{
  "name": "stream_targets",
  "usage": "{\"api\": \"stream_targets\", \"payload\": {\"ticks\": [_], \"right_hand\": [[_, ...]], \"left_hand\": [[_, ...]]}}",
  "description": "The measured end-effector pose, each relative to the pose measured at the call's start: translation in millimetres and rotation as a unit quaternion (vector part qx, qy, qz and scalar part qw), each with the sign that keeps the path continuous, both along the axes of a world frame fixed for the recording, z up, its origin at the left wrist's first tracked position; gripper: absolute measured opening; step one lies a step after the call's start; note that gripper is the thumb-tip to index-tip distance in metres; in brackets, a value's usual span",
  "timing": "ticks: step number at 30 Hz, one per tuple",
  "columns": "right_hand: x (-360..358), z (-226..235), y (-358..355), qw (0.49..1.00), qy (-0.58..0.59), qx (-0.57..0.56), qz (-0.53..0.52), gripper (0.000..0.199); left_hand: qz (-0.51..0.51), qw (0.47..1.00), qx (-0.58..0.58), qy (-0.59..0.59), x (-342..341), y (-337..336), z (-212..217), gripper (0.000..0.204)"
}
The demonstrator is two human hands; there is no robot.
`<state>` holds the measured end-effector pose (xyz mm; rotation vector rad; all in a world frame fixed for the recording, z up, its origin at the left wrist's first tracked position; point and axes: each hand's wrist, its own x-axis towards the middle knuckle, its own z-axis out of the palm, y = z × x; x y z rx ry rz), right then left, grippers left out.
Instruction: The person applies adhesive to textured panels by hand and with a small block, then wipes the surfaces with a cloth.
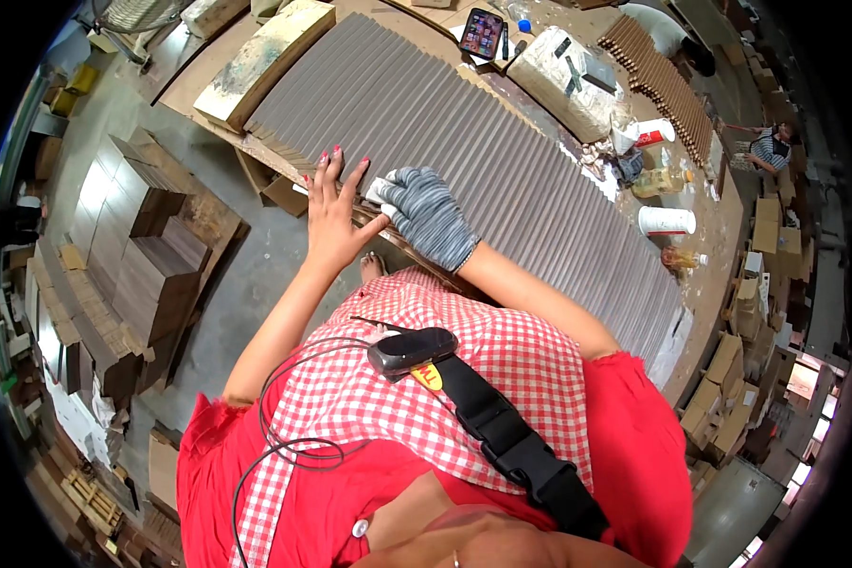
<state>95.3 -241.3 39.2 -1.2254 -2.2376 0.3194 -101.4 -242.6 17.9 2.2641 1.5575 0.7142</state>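
Long grey strips (502, 161) are packed side by side in a row across the workbench. At the row's near edge, my bare left hand (331, 216) is spread out, its fingertips resting by the strips. My right hand (434, 220), in a grey knitted glove, is just beside it over the same edge. Its fingers are curled together. Something white shows at the gloved fingertips; whether it is a cloth or part of the glove is unclear.
A stained pale block (265, 62) borders the row's left end. Along the far side are a phone (481, 34), a wrapped white block (563, 80), a white tub (666, 221) and bottles (658, 182). Stacked boards (128, 237) stand on a pallet at left. A person (772, 149) is far right.
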Motion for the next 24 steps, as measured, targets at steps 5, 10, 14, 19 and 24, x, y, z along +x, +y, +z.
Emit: {"api": "stream_targets", "payload": {"ticks": [5,10,14,19,24], "right_hand": [[30.8,-1.8,46.4,0.998,-0.056,0.006,-0.037,0.029],[90.5,-4.5,156.7,0.961,-0.148,-0.103,-0.207,0.036],[151.7,-38.0,229.9,0.934,-0.227,0.011,-0.275,0.036],[128.6,-41.6,214.0,0.959,-0.120,-0.018,-0.254,0.033],[159.1,-31.9,201.0,0.954,0.084,-0.109,-0.266,0.029]], "left_hand": [[-0.002,1.000,0.001,-0.007,5.4,-0.1,8.5,0.083],[-0.001,1.000,0.010,-0.013,8.1,0.4,5.1,0.083],[-0.004,1.000,0.011,-0.011,18.7,3.4,4.8,0.082],[0.012,1.000,0.019,-0.003,18.1,0.8,-3.6,0.082],[-0.008,0.999,0.034,0.001,22.6,6.5,2.0,0.081]]}}
